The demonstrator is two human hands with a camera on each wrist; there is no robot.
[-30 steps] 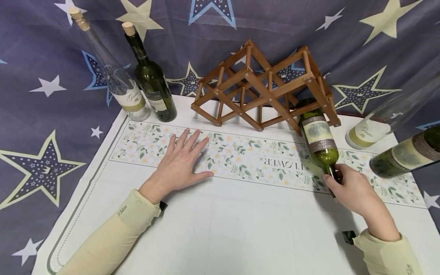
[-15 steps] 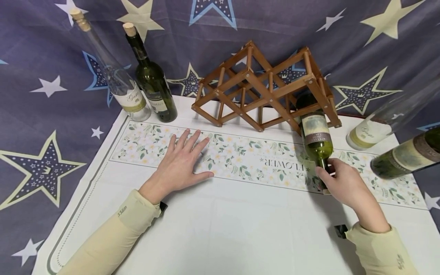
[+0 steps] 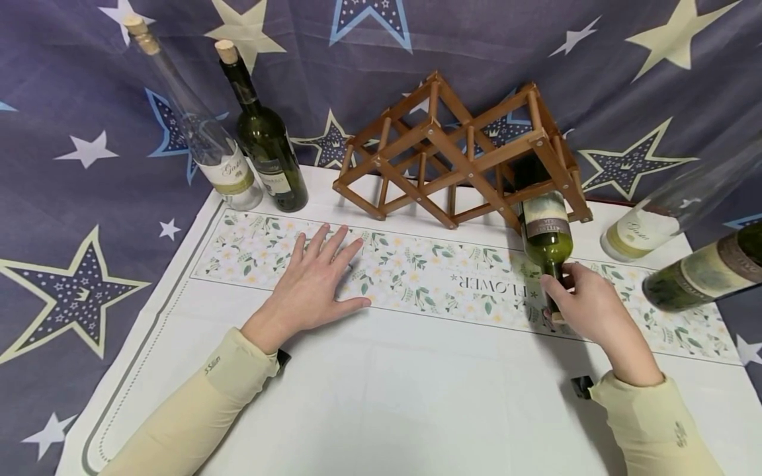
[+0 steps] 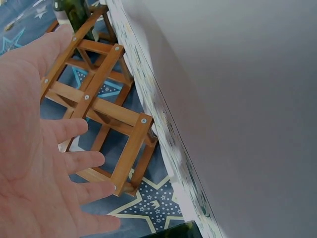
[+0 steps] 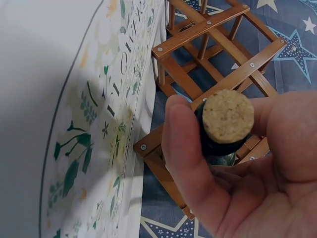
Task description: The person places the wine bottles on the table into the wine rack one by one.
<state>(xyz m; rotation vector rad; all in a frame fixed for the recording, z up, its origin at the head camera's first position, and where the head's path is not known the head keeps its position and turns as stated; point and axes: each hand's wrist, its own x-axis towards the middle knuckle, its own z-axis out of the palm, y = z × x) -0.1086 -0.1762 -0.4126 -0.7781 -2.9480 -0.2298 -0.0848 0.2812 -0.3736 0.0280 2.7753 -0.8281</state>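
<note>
My right hand (image 3: 595,311) grips the neck of a green wine bottle (image 3: 548,246), its cork toward me. The bottle's base end lies inside the right lower opening of a brown wooden wine rack (image 3: 470,173), hidden partly behind the slats. In the right wrist view the cork (image 5: 229,116) faces the camera, with thumb and fingers curled round the neck. On the printed floral strip, my left hand (image 3: 312,284) rests with spread fingers, holding nothing. The left wrist view shows that palm (image 4: 29,163) with the rack (image 4: 94,99) beyond it.
At the back left stand a clear corked bottle (image 3: 229,175) and a dark green corked bottle (image 3: 270,158). To the right are another clear bottle (image 3: 639,231) and a labelled green bottle (image 3: 696,277). A starry cloth (image 3: 77,297) hangs behind the white table (image 3: 405,396).
My right hand has moved away from me and slightly left, sliding the bottle deeper into the rack. The left hand has stayed in place.
</note>
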